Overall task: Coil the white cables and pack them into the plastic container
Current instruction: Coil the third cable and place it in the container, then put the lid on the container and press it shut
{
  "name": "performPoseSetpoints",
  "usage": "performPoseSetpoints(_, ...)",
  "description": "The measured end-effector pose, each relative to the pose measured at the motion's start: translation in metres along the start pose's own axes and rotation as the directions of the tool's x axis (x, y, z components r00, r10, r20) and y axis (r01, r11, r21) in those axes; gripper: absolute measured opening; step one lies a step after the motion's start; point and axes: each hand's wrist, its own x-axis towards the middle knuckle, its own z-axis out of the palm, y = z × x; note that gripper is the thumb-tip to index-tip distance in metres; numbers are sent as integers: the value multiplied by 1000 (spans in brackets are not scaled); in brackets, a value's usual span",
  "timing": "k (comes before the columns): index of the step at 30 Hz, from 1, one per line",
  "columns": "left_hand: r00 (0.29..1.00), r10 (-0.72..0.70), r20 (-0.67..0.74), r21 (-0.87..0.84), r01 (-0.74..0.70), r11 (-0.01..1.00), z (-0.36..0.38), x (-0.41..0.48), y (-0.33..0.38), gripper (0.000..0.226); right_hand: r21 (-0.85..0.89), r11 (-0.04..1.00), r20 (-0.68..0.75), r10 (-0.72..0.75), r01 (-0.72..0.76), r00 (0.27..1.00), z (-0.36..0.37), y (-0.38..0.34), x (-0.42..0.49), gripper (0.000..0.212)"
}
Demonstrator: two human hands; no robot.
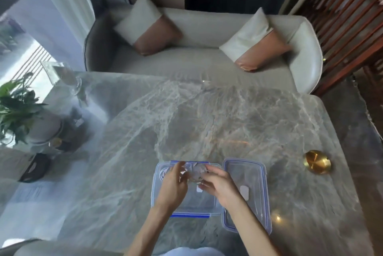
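A clear plastic container (163, 210) with blue clips sits on the marble table near its front edge. Over its far half both my hands hold a coiled white cable (195, 172). My left hand (173, 185) grips the coil's left side with curled fingers. On the coil's right side my right hand (217, 185) curls its fingers round it. A white plug end (199, 190) hangs below the coil inside the container. Another loop of white cable (163, 173) lies in the container's far left corner. The image is blurred, so the coil's turns are hard to tell apart.
The container's lid (246, 175), clear with a blue seal, lies just right of it. A brass ashtray (317, 161) sits at the right edge. A potted plant (18, 108), a glass vase (66, 77) and a dark object (35, 167) stand at the left. A sofa (196, 63) lies beyond the table.
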Motion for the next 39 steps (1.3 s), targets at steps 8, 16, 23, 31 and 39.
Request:
performPoseSetpoints(8,904,-426,-34,163,426,890,5,20,-91,70,75,984,-331,180,-164,926,5,46,84,38)
performPoseSetpoints(16,928,-372,-10,131,370,920,5,18,-130,79,187,973,-412,205,-138,888,11,77,115,37)
performPoseSetpoints(23,936,-351,-14,130,349,928,6,18,-130,80,111,984,-434,173,-138,884,4,79,111,33)
performPoseSetpoints(31,944,-328,12,150,323,934,5,21,-132,82,138,979,-321,190,-153,928,-7,75,103,33)
performPoseSetpoints(39,934,-313,-174,424,358,832,16,29,-83,84,49,997,-183,69,-61,981,-44,63,58,29)
